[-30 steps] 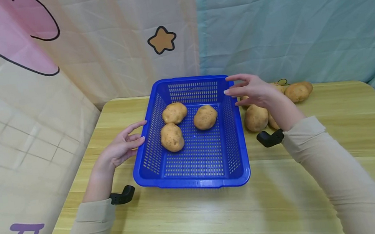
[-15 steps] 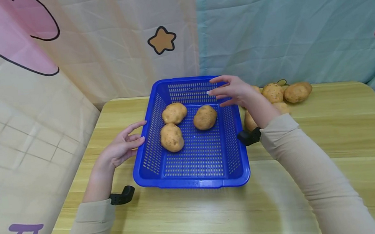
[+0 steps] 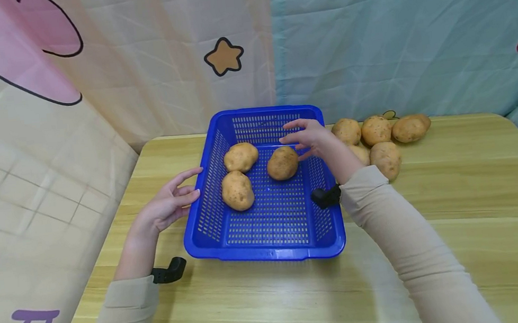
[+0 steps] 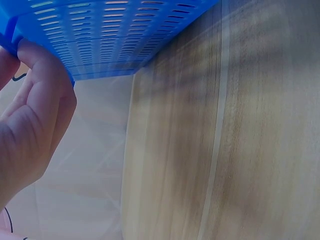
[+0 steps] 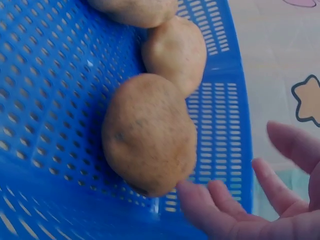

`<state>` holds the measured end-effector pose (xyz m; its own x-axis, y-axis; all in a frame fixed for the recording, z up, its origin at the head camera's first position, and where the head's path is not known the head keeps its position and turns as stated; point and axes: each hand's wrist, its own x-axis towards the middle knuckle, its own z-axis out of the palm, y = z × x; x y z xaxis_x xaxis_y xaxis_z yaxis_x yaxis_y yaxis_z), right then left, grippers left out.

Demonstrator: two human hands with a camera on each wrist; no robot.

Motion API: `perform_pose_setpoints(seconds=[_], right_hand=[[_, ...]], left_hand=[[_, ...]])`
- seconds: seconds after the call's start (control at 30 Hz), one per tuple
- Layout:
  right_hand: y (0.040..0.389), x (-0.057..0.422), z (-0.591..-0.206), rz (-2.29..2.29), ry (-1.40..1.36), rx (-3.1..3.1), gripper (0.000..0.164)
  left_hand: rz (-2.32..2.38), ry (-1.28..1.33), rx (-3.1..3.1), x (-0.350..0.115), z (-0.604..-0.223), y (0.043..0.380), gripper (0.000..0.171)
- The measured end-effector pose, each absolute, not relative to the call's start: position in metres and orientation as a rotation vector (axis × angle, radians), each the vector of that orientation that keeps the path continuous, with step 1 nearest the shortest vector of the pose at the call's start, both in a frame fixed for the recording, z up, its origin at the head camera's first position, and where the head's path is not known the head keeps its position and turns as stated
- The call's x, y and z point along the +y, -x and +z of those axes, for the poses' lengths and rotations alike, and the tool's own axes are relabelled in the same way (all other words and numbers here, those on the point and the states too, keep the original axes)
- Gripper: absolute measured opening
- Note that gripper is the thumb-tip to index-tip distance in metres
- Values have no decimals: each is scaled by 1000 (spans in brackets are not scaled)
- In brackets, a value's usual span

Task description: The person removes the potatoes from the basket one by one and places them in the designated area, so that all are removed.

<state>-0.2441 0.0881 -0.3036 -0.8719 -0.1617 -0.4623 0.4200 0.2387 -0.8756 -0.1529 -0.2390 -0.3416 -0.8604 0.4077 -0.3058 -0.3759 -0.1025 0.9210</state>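
A blue plastic basket (image 3: 269, 255) with slotted walls stands on the table. Three potatoes lie inside: one at the back left (image 3: 241, 157), one in front of it (image 3: 237, 190) and one toward the right (image 3: 282, 163). My left hand (image 3: 165, 204) holds the basket's left rim between thumb and fingers; in the left wrist view the fingers (image 4: 42, 90) meet the rim from outside. Over the basket's right side is my right hand (image 3: 315, 138), its fingers spread and holding nothing. The right wrist view has its fingertips close beside the right-hand potato (image 5: 150, 135); contact is unclear.
Several more potatoes (image 3: 385, 160) lie on the wooden table (image 3: 471, 174) just right of the basket, partly behind my right forearm. A printed curtain (image 3: 359, 27) hangs along the table's back edge, another fabric (image 3: 43, 207) along the left.
My right hand has moved left from the basket's right rim to above its inside, then lower toward the right-hand potato. The left hand and basket have stayed in place.
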Motion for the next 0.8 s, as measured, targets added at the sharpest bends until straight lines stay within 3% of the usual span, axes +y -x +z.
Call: perform_pose_setpoints(seconds=[0.37, 0.8], right_hand=[[241, 77, -325, -1587, -249, 2176, 52], [238, 69, -341, -1382, -25, 2440, 56]], left_hand=[[1995, -31, 1687, -239, -342, 153, 59], [1997, -48, 1691, -240, -343, 153, 58]])
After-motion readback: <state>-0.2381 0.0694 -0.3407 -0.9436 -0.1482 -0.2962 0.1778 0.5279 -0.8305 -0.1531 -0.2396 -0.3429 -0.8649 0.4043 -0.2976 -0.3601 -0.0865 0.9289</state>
